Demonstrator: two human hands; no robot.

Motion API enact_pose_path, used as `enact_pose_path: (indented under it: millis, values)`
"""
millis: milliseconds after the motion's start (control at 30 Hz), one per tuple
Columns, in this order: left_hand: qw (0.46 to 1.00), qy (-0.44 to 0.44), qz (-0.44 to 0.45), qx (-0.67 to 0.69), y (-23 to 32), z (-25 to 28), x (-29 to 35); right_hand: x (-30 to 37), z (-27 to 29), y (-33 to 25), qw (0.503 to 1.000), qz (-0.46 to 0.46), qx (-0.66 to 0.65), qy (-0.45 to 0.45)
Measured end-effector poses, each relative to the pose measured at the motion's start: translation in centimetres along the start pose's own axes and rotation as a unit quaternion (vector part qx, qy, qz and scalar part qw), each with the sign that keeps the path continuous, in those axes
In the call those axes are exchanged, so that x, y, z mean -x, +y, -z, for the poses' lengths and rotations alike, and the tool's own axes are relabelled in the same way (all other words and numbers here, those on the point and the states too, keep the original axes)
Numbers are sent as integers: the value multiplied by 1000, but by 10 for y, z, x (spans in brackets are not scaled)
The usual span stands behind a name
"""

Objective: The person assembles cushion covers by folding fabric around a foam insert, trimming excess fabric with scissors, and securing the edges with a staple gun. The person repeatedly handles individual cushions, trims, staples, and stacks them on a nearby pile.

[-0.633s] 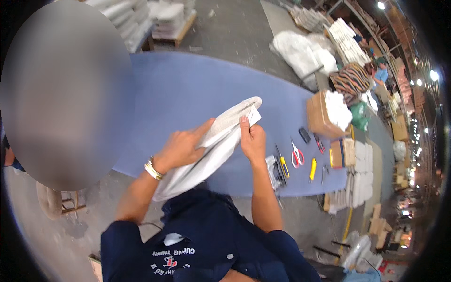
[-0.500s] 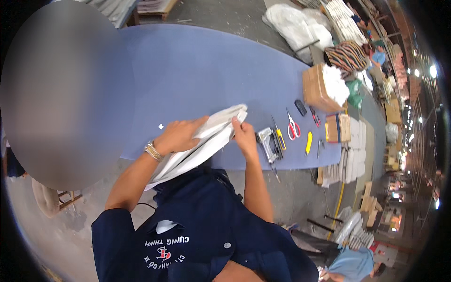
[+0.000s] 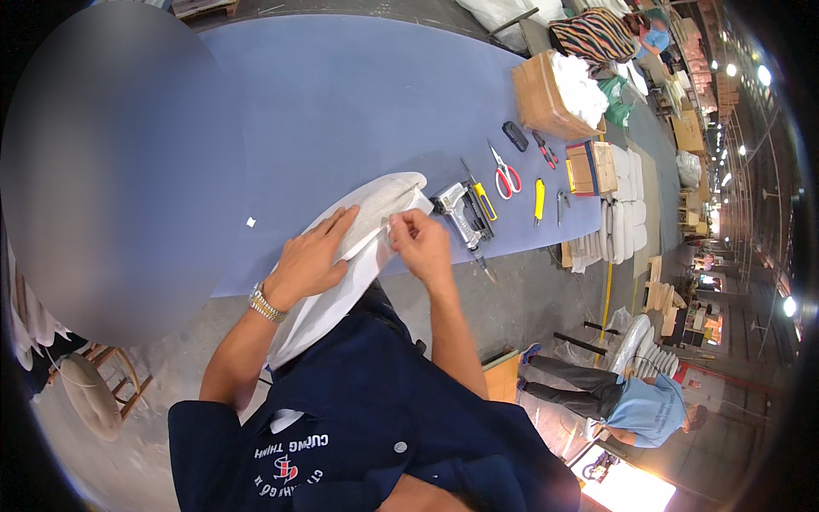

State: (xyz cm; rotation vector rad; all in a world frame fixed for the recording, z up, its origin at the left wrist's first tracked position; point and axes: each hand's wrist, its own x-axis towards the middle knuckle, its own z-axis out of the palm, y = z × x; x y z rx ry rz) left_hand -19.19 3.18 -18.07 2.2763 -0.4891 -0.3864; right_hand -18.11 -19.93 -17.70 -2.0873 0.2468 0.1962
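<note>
A light grey fabric-covered pad with a white underside [image 3: 328,299], perhaps a seat cushion, rests tilted between my body and the near edge of the blue-covered table [image 3: 341,94]. My left hand [image 3: 311,263] lies on it with fingers stretched out flat; a metal-band watch is on that wrist. Near the pad's right end, my right hand [image 3: 420,243] pinches the fabric edge between thumb and fingers. Just right of that end lies a silver staple gun [image 3: 461,218], touched by neither hand.
Beyond the staple gun lie a yellow-handled screwdriver [image 3: 484,203], red-handled scissors [image 3: 508,181], a yellow utility knife [image 3: 539,203] and red-handled pliers [image 3: 544,149]. A cardboard box with white stuffing [image 3: 546,98] stands at the far right. A person in light blue [image 3: 644,410] stands lower right.
The view has shifted, so the table and tools appear further up and left. My left hand now lies flatter on the pad, and my right hand has moved back along the edge from its tip.
</note>
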Motion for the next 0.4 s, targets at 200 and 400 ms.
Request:
enact_pose_path:
  millis: [200, 400]
  values:
    - [997, -11, -31, -73, 15, 8, -12, -14, -11, 4, 990, -70, -122, 26]
    - [990, 31, -97, -97, 21, -6, -55, -50, 14, 7, 975, 17, 127, 183]
